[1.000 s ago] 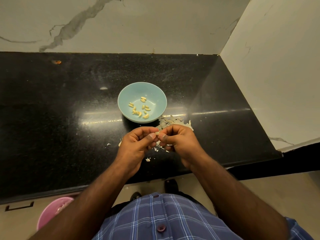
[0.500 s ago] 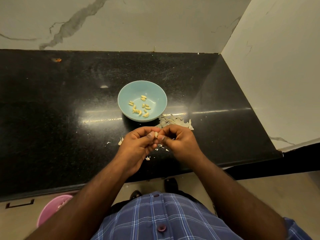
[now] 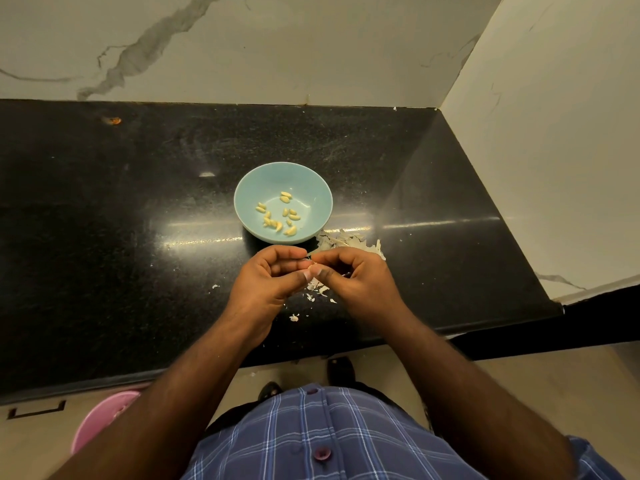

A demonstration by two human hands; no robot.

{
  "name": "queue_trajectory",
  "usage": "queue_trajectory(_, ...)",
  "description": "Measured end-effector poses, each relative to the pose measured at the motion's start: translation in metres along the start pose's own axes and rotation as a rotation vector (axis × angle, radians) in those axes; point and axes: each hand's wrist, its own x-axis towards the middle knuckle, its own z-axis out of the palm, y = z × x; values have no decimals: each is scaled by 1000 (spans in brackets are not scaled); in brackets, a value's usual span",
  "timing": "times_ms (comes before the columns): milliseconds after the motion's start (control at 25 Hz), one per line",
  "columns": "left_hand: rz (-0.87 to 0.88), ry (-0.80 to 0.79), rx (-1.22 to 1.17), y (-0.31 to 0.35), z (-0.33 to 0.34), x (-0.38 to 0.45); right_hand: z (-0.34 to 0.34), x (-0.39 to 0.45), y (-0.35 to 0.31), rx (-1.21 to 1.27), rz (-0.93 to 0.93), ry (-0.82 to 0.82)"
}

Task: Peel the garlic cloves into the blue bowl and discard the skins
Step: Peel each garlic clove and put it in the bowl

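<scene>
- Counter (image 3: 104, 237): black polished stone, set into a corner with pale walls at the far side and the right.
- Pink bin (image 3: 100, 420): on the floor below the counter's near-left edge; judged the likely place for the skins.
- Blue bowl (image 3: 311, 188): centre of the counter, holding about a dozen peeled cloves (image 3: 277, 216).
- Skins (image 3: 349, 242): a loose heap touching the bowl's near-right side, flakes scattered nearer.
- Left hand (image 3: 266, 282) and right hand (image 3: 360, 282): meeting just near of the bowl, fingers curled, thumbs and forefingers pinching one garlic clove (image 3: 313, 269), mostly hidden.
- Handling judgement: the clove is tiny, light and firm, slippery once bare; the skin is papery and tears, best caught at the tip.
</scene>
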Motion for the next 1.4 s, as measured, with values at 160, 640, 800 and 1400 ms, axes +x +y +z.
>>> queue_trajectory(160,11,-1,33,-1,-2,1,-1,1,-1,94,59,1)
queue_trajectory(640,46,-4,75,-2,-4,0,3,-4,-8,-187,-135,10)
queue_trajectory(800,39,-34,82,-1,-5,0,3,-4,-6,-171,-84,25)
queue_trajectory(1400,-131,11,-170,-1,-4,3,4,1,-5,-184,-83,-11)
